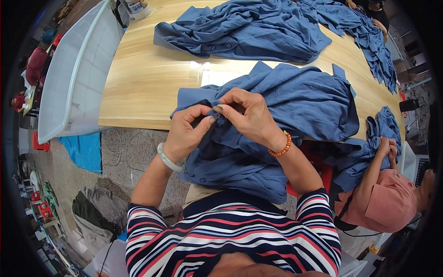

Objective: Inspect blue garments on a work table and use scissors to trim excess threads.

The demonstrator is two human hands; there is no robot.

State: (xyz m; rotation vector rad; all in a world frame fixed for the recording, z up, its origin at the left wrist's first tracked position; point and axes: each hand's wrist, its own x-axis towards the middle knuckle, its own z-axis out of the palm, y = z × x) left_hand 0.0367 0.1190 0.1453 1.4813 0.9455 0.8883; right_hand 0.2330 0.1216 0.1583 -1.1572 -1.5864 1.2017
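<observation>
A blue button shirt (295,92) lies bunched over the table's near edge and hangs down into my lap. My left hand (187,131) pinches its edge between thumb and forefinger, near the collar end. Right beside it, my right hand (249,115) grips the same bit of cloth in a pinch, so the fingertips of both hands almost meet. What small part sits between the fingertips is mostly hidden. Small dark buttons show on the cloth just below the fingers and lower down on the hanging part.
Another blue shirt (249,32) lies across the wooden table (138,83), with more blue garments at the far right. A white plastic bin (78,78) stands against the left edge. At my right a person in a pink top (383,198) handles blue cloth. A jar (137,8) stands far left.
</observation>
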